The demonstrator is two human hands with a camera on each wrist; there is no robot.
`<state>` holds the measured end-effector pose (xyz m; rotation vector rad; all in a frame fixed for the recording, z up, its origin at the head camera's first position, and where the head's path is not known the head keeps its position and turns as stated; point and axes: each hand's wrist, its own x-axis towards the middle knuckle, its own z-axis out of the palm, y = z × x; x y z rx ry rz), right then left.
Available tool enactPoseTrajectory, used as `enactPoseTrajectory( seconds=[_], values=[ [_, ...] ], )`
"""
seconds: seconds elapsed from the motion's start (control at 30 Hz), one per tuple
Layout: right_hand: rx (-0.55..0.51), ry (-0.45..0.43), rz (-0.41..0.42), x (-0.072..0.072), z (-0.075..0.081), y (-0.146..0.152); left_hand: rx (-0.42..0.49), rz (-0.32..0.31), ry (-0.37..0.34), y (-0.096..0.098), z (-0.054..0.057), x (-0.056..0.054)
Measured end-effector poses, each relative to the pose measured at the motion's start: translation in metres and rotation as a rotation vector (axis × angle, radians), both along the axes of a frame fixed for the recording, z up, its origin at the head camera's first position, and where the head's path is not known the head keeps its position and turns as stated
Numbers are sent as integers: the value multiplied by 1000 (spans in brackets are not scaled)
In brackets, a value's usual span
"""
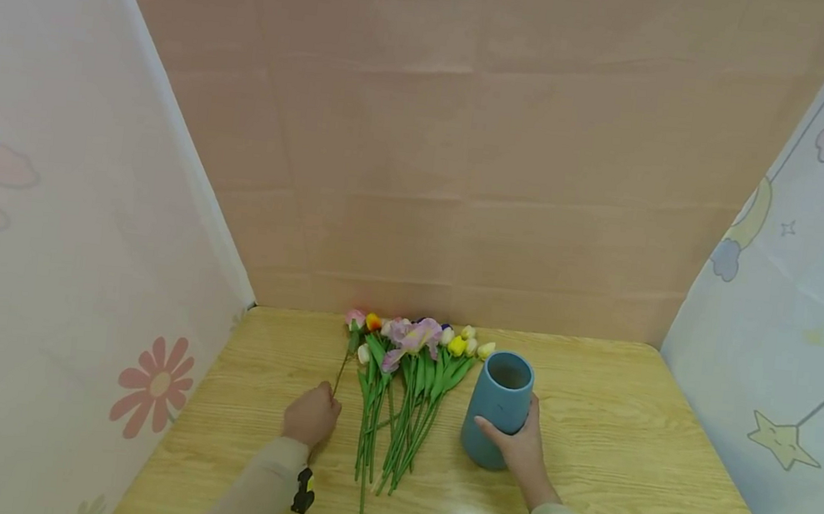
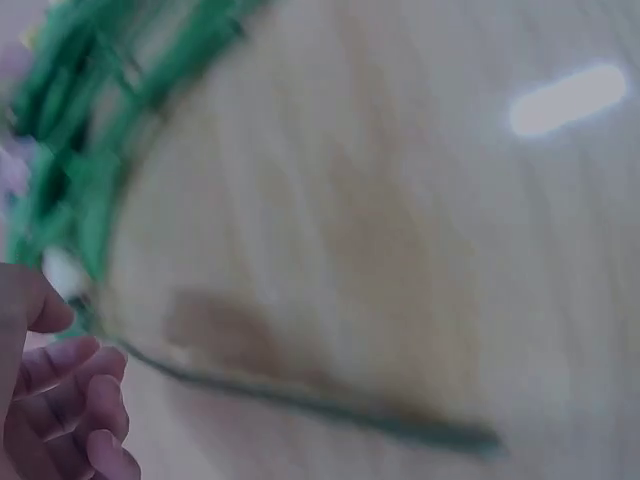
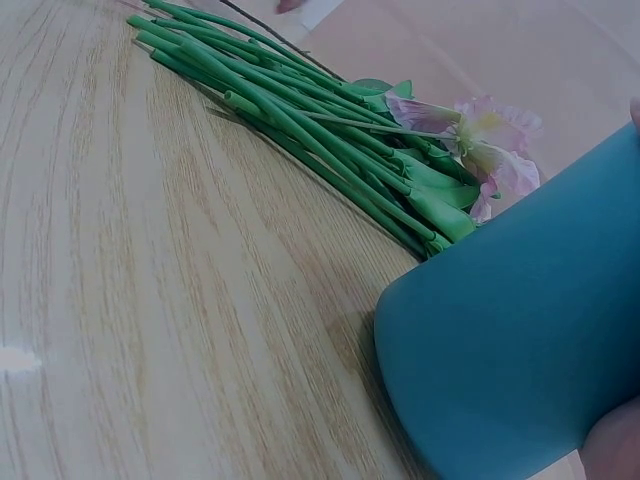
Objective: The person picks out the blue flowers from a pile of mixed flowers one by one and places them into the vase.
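Observation:
My left hand [image 1: 311,416] pinches the thin stem of a pink flower [image 1: 355,320], whose head points toward the back wall. In the left wrist view the thumb and fingers are at that stem [image 2: 310,402], which runs on to the right over the table; the picture is blurred. My right hand [image 1: 525,452] grips the side of a blue vase [image 1: 497,408], thumb across its front. Upright and open at the top, the vase stands on the table. Between the hands lies a bunch of artificial flowers [image 1: 408,399], green stems toward me.
The wooden table [image 1: 611,445] reaches back to a pinkish-brown wall covering [image 1: 466,171]. White printed sheets hang at the left [image 1: 80,256] and right. The bunch has a large lilac bloom [image 1: 419,337] with yellow [image 1: 457,345] and white tulips around it.

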<state>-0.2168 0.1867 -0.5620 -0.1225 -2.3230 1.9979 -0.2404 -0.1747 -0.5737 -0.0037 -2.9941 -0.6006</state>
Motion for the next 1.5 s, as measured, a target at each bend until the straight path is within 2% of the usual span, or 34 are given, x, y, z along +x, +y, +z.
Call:
enactPoseTrajectory(
  seconds=[0.13,0.3,0.47,0.6,0.67,0.77,0.9,0.97,1.13,1.2,1.3,1.5],
  values=[
    [-5,-7,0,-2,-1,1,-25,-28,71,27,13,0],
    [6,9,-3,-1,-1,1,-3,-117,113,63,21,10],
    [12,25,-10,1,-2,0,19,-194,109,89,14,23],
    [12,33,-17,0,-3,0,-6,-196,115,102,5,30],
    [10,36,-19,0,-3,0,-31,-179,133,105,1,32],
    [10,36,-18,0,-3,0,-43,-156,114,107,-6,33],
    [14,28,-18,1,-3,0,-3,-155,76,106,-10,33],
    [12,25,-19,1,-3,0,19,-152,62,105,-10,32],
    [14,20,-16,0,-4,1,96,-124,77,102,-8,28],
    [15,18,-15,-1,-4,1,120,-121,103,101,-8,27],
    [15,18,-17,0,-3,1,137,-126,104,98,-6,27],
    [13,22,-10,1,0,0,162,-116,39,94,0,31]
  ],
)
